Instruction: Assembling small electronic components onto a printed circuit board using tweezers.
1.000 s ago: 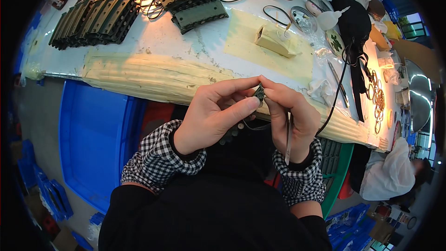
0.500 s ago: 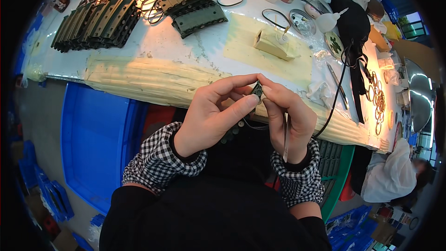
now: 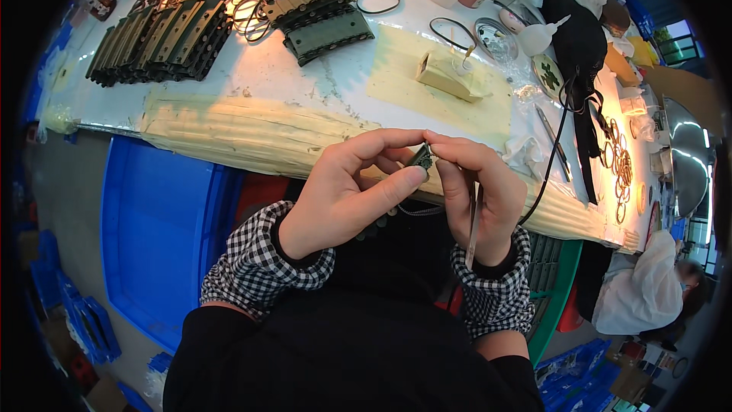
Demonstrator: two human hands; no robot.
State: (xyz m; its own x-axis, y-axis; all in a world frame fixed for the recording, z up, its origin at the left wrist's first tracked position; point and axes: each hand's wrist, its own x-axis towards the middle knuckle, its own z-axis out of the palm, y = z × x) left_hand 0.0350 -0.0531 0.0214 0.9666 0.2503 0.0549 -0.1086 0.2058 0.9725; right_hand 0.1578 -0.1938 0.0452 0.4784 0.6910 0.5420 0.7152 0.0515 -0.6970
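I note the left hand (image 3: 343, 198) pinching the small dark part (image 3: 422, 157) between thumb and forefinger. The part sits at both hands' fingertips, above the table edge (image 3: 252, 137). The right hand (image 3: 480, 191) pinches its right side and holds a thin tool (image 3: 473, 225) pointing down.

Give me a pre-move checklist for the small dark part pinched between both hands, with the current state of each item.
1. Small dark part pinched between the left hand and right hand: ok, fingertips of both meet on it.
2. Grip firmness: cannot tell, the part is mostly covered by fingers.
3. Thin metal tool tucked in the right hand: ok, lying along the palm, pointing down.
4. Part held clear of the table edge: ok, the hands are in front of it, above the lap.
5. Black cable hanging beside the right hand: cannot tell whether it touches the hand.
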